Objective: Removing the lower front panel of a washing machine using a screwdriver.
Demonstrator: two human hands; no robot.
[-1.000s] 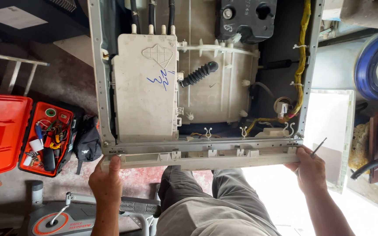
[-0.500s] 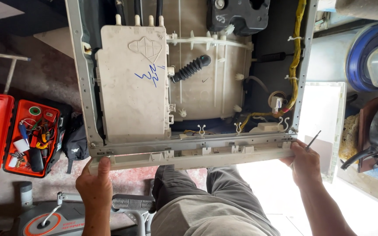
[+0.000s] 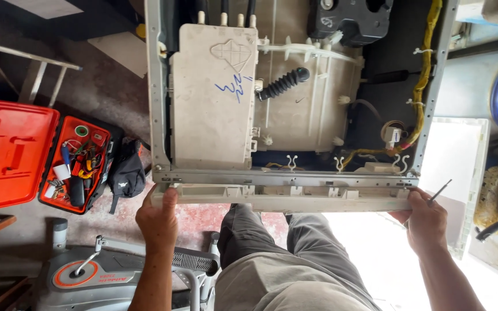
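Hands grip the white front panel (image 3: pixel 283 201) of the opened washing machine (image 3: pixel 295 103) at 6 o'clock: left hand (image 3: pixel 158 222) closed on its left end, right hand (image 3: pixel 427 219) closed on its right end, a thin tool (image 3: pixel 440 191) alongside. Step in hand appears to be panel seating or removal; next move calls for an even pull or push at both ends.

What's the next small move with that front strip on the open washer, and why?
Probably ease the front panel strip straight toward the body, level. The left hand grips its left end and the right hand, with a thin tool tucked in it, grips the right end; the strip sits just off the cabinet frame, so an even pull should avoid twisting it.
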